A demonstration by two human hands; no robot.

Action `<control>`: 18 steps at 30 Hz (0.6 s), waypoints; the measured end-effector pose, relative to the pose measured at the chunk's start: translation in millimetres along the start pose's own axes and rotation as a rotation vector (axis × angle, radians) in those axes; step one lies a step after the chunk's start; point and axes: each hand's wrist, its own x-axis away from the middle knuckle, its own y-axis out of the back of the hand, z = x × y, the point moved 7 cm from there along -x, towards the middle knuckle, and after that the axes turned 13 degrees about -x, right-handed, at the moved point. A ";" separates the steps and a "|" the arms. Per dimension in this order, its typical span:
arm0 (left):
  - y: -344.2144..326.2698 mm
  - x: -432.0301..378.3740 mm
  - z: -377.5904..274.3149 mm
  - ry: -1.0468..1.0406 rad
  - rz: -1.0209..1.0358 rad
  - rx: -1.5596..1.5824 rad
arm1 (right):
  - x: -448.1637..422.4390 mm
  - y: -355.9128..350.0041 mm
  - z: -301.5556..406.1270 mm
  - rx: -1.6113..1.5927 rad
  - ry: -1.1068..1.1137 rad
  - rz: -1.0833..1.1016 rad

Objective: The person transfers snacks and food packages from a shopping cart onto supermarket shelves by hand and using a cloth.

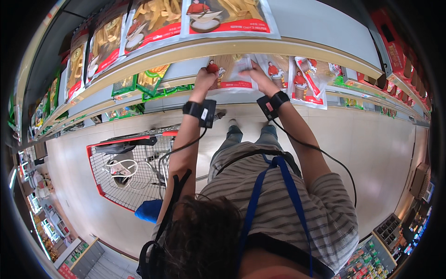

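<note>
Both my hands are on a clear plastic food packet with a red lower band (231,75), at the shelf below the top one. My left hand (205,81) grips its left edge, thumb on the front. At its right side is my right hand (257,76), the fingers partly hidden by the packet's glare. Just right of that hand lies a similar packet (275,71), and beyond it several more overlap (308,82), one tilted over the shelf's front. Each wrist wears a black strap with a small cabled box.
The upper shelf's edge (223,47) runs above my hands, with larger packets (226,17) on it. Green packets (150,80) lie to the left, red boxes (393,45) at the far right. A wire shopping cart with red trim (92,171) stands left of me, holding a bag and cables.
</note>
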 end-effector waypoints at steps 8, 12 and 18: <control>55.0 -20.0 30.9 -0.006 0.543 0.250 | 7.2 -23.5 0.3 -0.044 -0.175 0.025; 69.1 -41.3 74.4 0.068 0.499 0.290 | -37.8 -11.5 -43.5 0.191 0.107 -0.177; 64.1 -56.8 89.4 0.063 0.247 0.302 | -64.5 -12.9 -69.0 0.257 0.249 -0.411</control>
